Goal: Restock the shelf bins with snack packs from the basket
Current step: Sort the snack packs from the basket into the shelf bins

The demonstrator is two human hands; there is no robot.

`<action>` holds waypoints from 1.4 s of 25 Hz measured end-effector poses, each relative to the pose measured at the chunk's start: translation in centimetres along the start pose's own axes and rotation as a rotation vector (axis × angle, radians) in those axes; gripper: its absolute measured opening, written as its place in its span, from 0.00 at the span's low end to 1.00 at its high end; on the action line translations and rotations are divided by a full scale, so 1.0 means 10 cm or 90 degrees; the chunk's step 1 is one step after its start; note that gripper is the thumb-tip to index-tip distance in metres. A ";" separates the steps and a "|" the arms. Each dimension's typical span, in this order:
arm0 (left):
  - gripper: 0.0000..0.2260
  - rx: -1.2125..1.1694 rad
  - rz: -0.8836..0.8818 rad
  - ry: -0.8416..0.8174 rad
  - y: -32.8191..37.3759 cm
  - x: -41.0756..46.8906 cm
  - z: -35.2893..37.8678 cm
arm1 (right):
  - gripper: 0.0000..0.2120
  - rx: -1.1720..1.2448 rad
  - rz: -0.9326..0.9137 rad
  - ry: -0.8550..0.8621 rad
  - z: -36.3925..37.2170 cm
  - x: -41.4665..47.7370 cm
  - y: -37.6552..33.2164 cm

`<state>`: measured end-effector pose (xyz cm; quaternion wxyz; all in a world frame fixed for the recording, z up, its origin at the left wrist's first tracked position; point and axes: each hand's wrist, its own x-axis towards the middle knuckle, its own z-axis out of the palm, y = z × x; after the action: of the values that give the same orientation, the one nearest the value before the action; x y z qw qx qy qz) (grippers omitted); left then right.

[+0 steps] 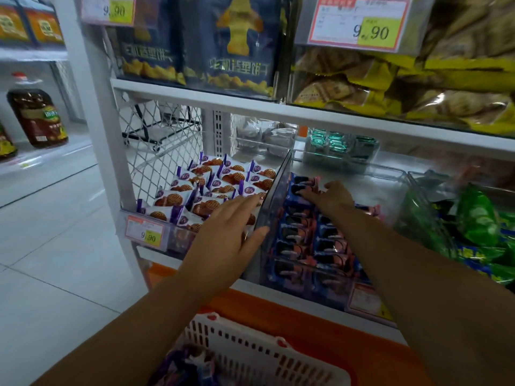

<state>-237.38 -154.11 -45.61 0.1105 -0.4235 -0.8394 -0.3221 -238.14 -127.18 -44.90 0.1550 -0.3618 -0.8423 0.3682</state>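
Blue-and-pink snack packs (303, 232): rowed in clear plastic bin (274, 190), front edge of white shelf (278, 296). Right hand (330, 196): grip released, flattening rear pack. Left hand (223, 232): released, bracing bin wall. Best: press evenly, rows square.

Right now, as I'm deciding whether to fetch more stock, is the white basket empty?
No, purple-wrapped packs lie inside the white basket at the bottom of the view.

left hand (225, 232) lies flat by the clear bin wall (274, 190), right hand (331, 197) touches blue packs (295, 235).
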 end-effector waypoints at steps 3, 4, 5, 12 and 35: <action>0.22 0.006 -0.036 0.059 -0.04 -0.31 -0.08 | 0.34 0.045 -0.053 0.064 -0.13 -0.33 -0.05; 0.20 0.016 -0.040 0.081 -0.06 -0.45 -0.11 | 0.29 0.085 -0.106 0.105 -0.18 -0.53 -0.10; 0.19 0.043 -0.025 0.091 -0.08 -0.58 -0.13 | 0.23 0.140 -0.174 0.140 -0.23 -0.79 -0.15; 0.17 0.047 -0.170 -0.224 -0.51 -1.95 0.48 | 0.06 -0.007 -0.511 -0.201 0.65 -2.52 0.36; 0.30 -0.325 -0.549 -0.479 -0.42 -2.41 1.06 | 0.11 0.070 0.136 -0.360 1.56 -2.66 1.65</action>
<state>-224.85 -164.69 -66.66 -0.4374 -0.1440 -0.8128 -0.3567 -219.80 -146.66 -67.45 -0.1060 -0.3222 -0.7881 0.5137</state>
